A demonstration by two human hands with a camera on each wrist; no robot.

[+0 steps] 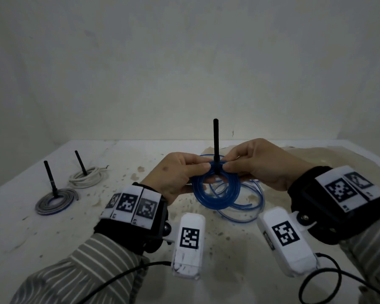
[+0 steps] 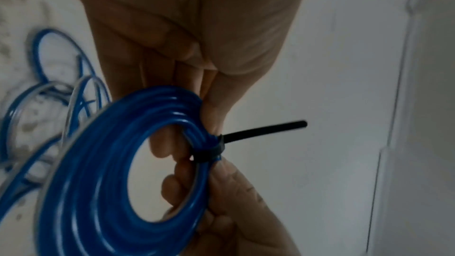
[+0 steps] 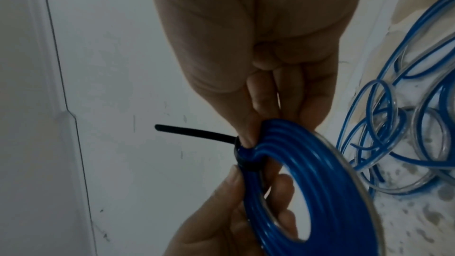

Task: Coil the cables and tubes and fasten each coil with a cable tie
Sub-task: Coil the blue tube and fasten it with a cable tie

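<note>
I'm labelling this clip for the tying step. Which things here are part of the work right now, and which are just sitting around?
In use:
- left hand and right hand, both pinching the coil beside the tie
- blue tube coil
- black cable tie cinched round it, tail upright

Lying about:
- white cable coil, already tied
- grey cable coil, already tied
- loose blue tubing on the table
</note>
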